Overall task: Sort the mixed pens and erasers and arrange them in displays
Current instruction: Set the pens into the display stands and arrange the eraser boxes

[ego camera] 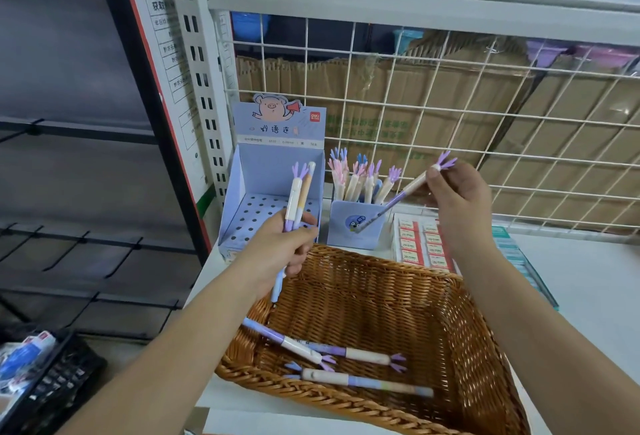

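Your right hand (457, 199) pinches a pen (405, 192) near its purple frilled top, tip angled at the blue pen cup (341, 239), your left hand (280, 247) grips an upright bundle (294, 202), and loose pens (346, 355) lie in the wicker basket (346, 256); they are probably light, stiff and smooth, so hold the barrel, not the soft frill.

White shelf (588, 282), stocked.
We see a wicker basket (374, 261) in front; behind it stand a pig display box (273, 126), a blue pen cup (349, 232), an eraser tray (420, 244), a teal box (519, 261).
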